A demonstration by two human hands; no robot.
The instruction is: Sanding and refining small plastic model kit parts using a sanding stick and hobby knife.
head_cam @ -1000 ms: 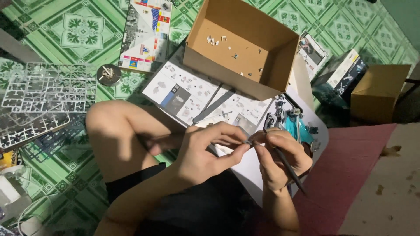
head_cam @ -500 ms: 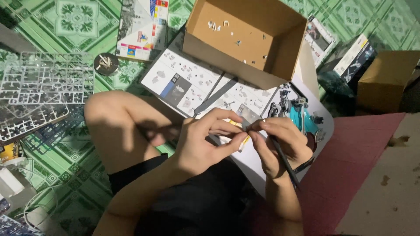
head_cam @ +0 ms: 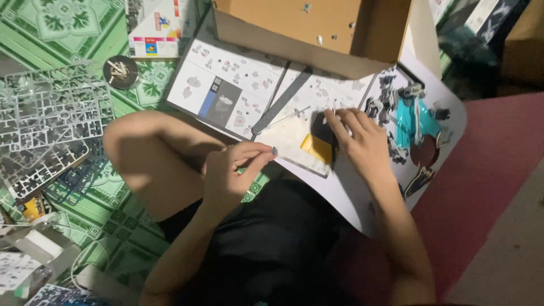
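cardboard box (head_cam: 317,34) cut off above

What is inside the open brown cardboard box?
A few small pale plastic pieces lie loose on the floor of the open brown cardboard box; its near wall hides whatever lies close behind it.

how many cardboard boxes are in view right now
2. A large open brown cardboard box stands at the top centre, behind the instruction sheets. A second brown cardboard box sits in shadow at the top right edge, partly cut off. Others may lie out of frame.
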